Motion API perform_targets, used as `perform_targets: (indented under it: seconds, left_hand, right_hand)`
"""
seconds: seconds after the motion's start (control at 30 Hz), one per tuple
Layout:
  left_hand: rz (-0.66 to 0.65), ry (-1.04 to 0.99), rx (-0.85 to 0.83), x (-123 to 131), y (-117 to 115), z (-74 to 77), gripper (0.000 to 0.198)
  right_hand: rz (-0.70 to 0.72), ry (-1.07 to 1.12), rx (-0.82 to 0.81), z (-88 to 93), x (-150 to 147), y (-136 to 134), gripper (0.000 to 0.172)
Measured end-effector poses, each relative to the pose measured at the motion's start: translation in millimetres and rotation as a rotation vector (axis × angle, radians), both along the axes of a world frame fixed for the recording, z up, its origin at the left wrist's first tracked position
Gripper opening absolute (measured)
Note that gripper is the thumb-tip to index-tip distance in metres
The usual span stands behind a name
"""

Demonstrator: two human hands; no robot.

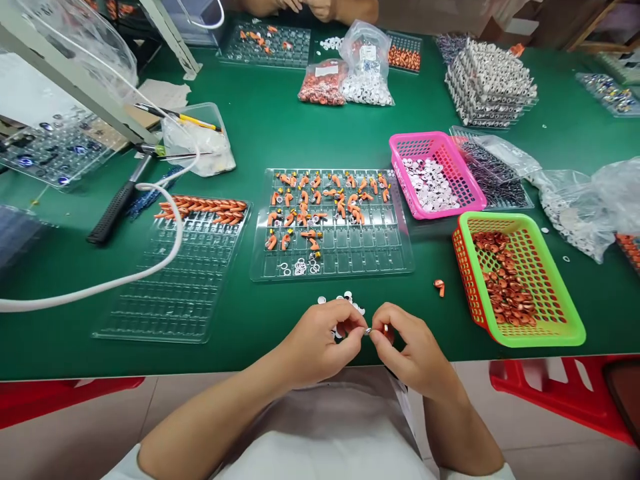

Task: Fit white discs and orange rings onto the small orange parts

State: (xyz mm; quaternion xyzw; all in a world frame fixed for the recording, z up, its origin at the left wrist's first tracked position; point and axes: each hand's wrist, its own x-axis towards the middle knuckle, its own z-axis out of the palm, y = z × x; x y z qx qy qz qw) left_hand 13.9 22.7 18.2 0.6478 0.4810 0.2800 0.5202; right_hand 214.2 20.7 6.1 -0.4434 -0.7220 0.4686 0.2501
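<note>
My left hand (320,341) and my right hand (414,347) meet in front of me at the table's near edge. Fingertips of both pinch a tiny pale, shiny piece (368,331); its kind is too small to make out. Small white discs (349,297) lie just beyond the left fingers, partly hidden by them. A single orange earbud-shaped shell (439,287) rests on the green tabletop past my right hand. Farther ahead, a clear compartment tray (345,250) holds several orange earbud-shaped parts with yellow bits, plus white rings (300,267) in its front row.
On the right stand a pink basket (400,177) of white pieces and a green basket (564,320) of orange shells. To the left lie another clear tray (160,293), a hammer (113,213) and a white cable (165,257). Bagged parts (367,87) and another person's hands (320,7) are across the table.
</note>
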Motion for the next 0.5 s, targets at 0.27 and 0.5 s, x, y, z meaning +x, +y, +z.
perform_targets:
  seconds: [0.27,0.5]
  left_hand:
    - [-0.024,0.019,-0.005,-1.0,0.5,-5.0,0.013]
    - [-0.058,-0.034,0.006,-19.8,-9.2,10.4,0.012]
  right_hand:
    - [-0.014,0.015,-0.063,-1.0,-1.0,-0.4,0.013]
    - [-0.03,-0.015,-0.027,-4.0,4.0,-1.1,0.014]
